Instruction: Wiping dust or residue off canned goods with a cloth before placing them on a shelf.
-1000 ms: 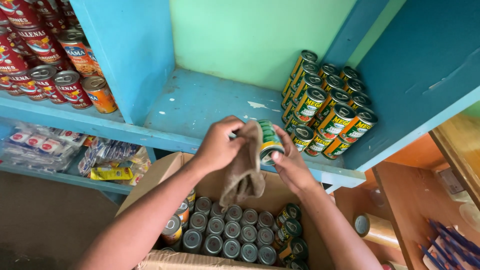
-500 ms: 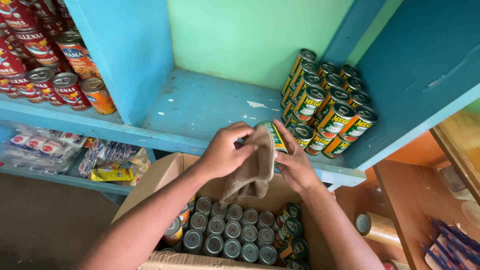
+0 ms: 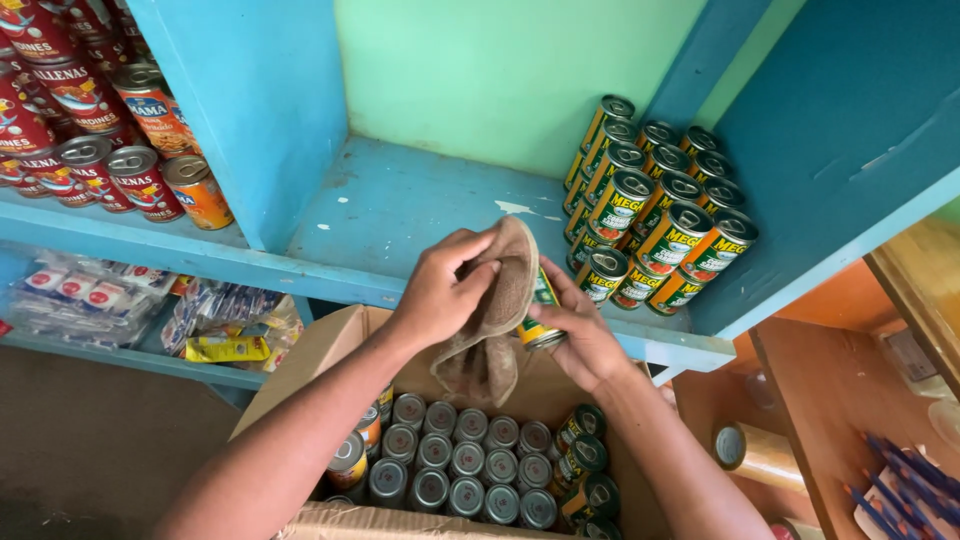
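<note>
Can [image 3: 540, 318], rigid and likely slick, sits clasped in my right hand [image 3: 580, 335]; left hand [image 3: 445, 290] (at nine o'clock) pinches the soft cloth [image 3: 495, 320].

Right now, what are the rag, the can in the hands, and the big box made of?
The rag looks like soft brown terry cloth: fuzzy, limp and folding. The can seems to be metal, with a shiny silvery end and a glossy green and yellow label, probably paper. The box looks like plain brown cardboard, matte, with bent flaps.
</note>
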